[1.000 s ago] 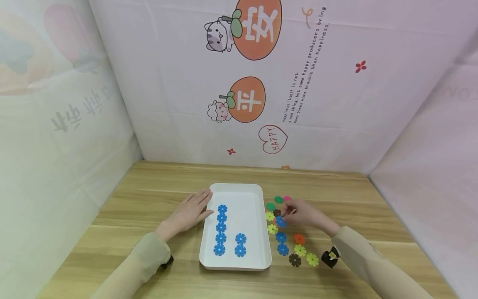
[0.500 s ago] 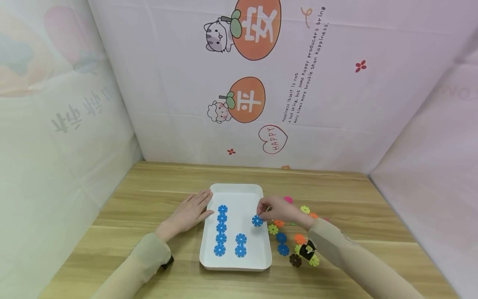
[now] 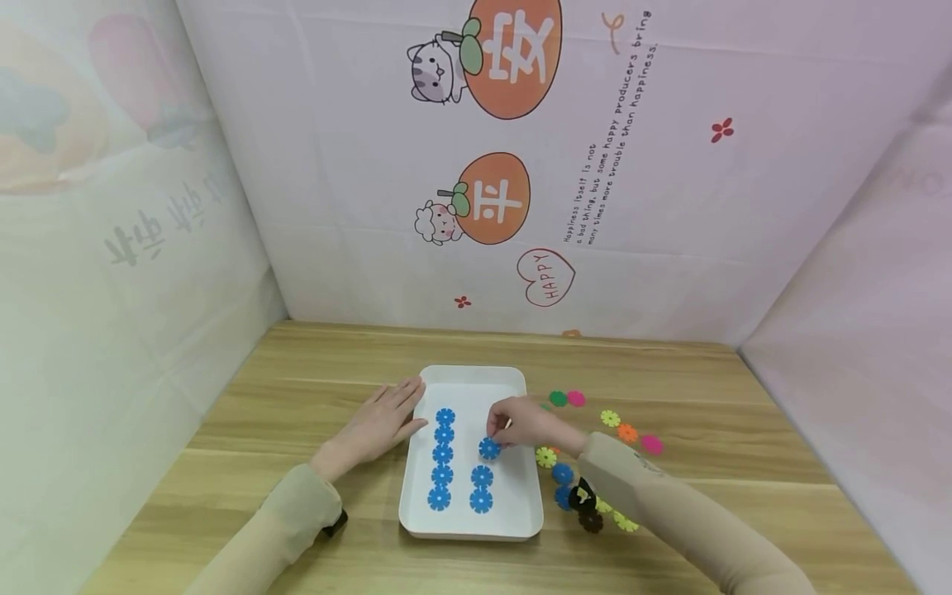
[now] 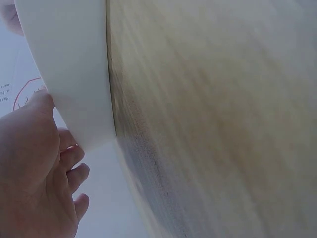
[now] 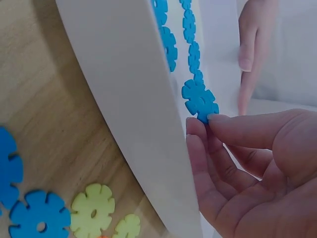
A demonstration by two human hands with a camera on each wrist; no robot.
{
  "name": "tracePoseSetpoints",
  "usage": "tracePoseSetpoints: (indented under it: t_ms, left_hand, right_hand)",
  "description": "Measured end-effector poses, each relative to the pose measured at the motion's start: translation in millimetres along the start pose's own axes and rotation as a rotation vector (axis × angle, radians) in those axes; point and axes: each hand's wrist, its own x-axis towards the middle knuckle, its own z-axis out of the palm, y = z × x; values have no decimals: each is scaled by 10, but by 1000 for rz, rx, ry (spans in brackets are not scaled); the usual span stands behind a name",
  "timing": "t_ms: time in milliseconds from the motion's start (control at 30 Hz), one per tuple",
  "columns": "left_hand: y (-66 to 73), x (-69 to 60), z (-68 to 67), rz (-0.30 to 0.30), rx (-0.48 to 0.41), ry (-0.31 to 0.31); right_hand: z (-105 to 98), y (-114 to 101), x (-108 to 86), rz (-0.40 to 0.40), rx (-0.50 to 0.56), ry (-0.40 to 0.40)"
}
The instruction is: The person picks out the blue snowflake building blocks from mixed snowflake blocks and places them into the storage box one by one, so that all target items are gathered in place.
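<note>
A white tray point(image 3: 461, 522) lies on the wooden table with blue notched discs inside. Several form a column point(image 3: 442, 453) along its left side, and two more discs point(image 3: 481, 487) sit right of them. My right hand point(image 3: 524, 423) pinches another blue disc point(image 5: 200, 100) between thumb and fingertips, over the tray just beyond that pair. My left hand point(image 3: 374, 426) rests on the tray's left rim with its fingers extended; in the left wrist view the thumb and fingers point(image 4: 78, 176) lie at the tray's edge.
Right of the tray lie loose discs: blue point(image 3: 562, 473), yellow point(image 3: 610, 418), orange point(image 3: 628, 433), pink point(image 3: 652, 445), green point(image 3: 558, 398) and brown point(image 3: 591, 521). My right forearm covers part of them. A printed cloth wall point(image 3: 357, 207) stands behind the table.
My right hand has carried the blue disc from the loose discs leftward, across the tray's right rim, to above the inside of the tray. The left hand has stayed put.
</note>
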Motion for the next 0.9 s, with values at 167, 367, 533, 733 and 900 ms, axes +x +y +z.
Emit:
tracePoseSetpoints:
  t_ms: [167,367,533,733,900]
  left_hand:
    - [10,-2,-11,-2,-10,-5]
    - [14,1,-6,-5,-9,-7]
    - [2,9,7,-7,-11,-3]
    - [-2,9,7,-3,-7,5]
    - [6,4,-2,-3,-15,5]
  right_hand:
    - [66,8,24,-30,23,-2]
    - [106,11,46,-4,32,3]
    - [113,13,50,6,39,-3]
    - [131,10,50,23,41,-2]
    - [140,5,50,44,43,-1]
